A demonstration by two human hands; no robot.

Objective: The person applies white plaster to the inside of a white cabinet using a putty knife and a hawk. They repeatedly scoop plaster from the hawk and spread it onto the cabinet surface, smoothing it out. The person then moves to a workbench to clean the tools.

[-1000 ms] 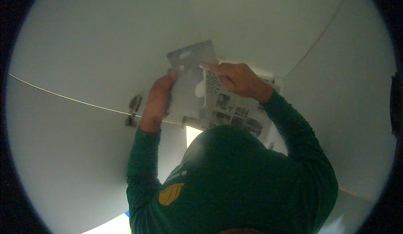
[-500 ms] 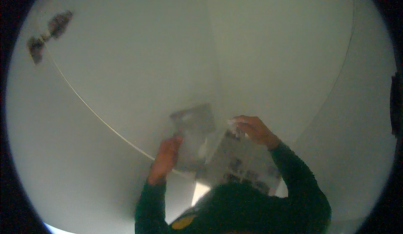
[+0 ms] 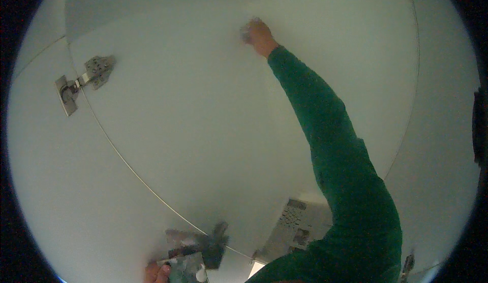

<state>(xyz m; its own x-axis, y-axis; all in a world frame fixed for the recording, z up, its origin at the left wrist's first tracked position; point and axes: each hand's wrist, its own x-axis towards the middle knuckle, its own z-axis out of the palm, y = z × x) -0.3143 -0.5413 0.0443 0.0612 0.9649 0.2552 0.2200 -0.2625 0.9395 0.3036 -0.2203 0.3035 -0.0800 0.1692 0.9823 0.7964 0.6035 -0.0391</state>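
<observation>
To the right of and higher than the jointed silver metal hinge (image 3: 84,82): the bare right hand (image 3: 262,37), its arm stretched out in a long green sleeve (image 3: 325,125).
Right-hand grip: fingers curled in and blurred; cannot tell whether they hold anything, or touch the smooth white panel (image 3: 203,105) behind.
Left hand (image 3: 156,274): well below the hinge and to its right, cut off by the lower edge; thumb over the near face, closed on a flat grey straight-edged plate (image 3: 184,266).
Plate: below and right of the hinge, only partly in view, a whitish rounded patch on it.
Dark grey shape (image 3: 216,247): below and right of the hinge, near the plate, too blurred to name.
Pale grey printed sheet (image 3: 284,230): farther right, lower than the hinge, partly behind the sleeve.
Thin pale line (image 3: 133,171): curving down and rightward from the hinge.
</observation>
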